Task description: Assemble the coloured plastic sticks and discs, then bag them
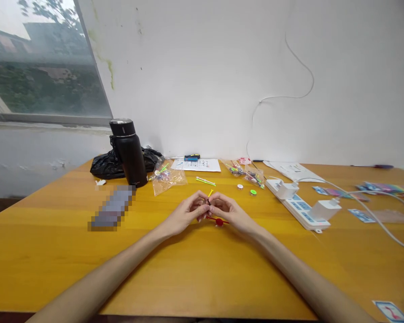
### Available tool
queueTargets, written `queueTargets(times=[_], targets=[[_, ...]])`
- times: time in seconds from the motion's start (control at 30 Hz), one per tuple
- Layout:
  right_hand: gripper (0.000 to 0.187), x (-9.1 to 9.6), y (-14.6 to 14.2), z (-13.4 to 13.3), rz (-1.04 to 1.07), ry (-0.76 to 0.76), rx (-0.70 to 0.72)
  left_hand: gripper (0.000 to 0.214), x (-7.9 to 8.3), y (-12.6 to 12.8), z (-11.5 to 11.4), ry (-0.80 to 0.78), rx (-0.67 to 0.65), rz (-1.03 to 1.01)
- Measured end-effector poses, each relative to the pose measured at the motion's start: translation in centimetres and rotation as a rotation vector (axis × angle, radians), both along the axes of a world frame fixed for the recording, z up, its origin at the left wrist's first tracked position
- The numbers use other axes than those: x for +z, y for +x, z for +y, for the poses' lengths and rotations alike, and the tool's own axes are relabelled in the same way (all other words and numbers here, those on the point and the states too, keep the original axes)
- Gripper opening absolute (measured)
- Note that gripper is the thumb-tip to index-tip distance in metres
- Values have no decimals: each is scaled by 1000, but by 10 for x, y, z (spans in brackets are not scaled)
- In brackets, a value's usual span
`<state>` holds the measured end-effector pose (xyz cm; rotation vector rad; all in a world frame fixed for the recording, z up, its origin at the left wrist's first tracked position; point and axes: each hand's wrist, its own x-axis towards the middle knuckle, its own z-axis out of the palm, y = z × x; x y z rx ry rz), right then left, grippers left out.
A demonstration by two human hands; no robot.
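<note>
Over the middle of the table, my left hand (187, 212) and my right hand (231, 212) meet at the fingertips. Both are closed in a pinch on a small plastic piece, whose yellow stem (210, 193) sticks up between them. A dark bit shows at its base; the fingers hide the rest. Just below the fingertips is a red plastic part (219, 222) with a round disc and thin arms. I cannot tell whether it joins the pinched piece. Beyond the hands lie a white-and-green plastic strip (205, 181), a white wheel (240, 186) and a green wheel (253, 192).
Left, a black bottle (129, 154) stands before a black plastic bag (104, 167), near a blurred-out flat object (113, 207). Clear parts bags (170, 179), a screwdriver (191, 157) and paper sheets (205, 165) lie behind. Right, a power strip (298, 207) carries chargers and white cables.
</note>
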<state>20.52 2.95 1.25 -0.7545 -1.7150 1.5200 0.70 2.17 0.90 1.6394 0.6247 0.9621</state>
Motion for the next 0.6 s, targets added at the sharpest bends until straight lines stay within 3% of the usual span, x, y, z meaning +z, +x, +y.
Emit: queueTargets(times=[0.27,0.6], targets=[[33,0,-4,-1,30,-10,-10,30,5,-2,-4,44,30,40],[32,5,1,-5,-141,145,-56,33,-5,0,-1,48,82,46]])
